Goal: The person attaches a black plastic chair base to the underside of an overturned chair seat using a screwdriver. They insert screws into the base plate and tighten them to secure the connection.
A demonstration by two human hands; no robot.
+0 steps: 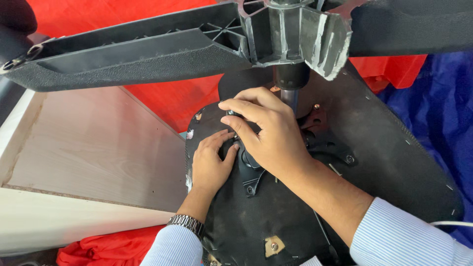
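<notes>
The right hand (268, 135) gripped a black knob (231, 114) on the upturned chair seat (394, 157) (base above), while the left hand (211, 162) pressed flat beside it, holding nothing.

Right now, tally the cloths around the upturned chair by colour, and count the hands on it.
Red cloths: 1
Blue cloths: 1
Hands on the chair underside: 2, left hand and right hand
Total: 4
</notes>
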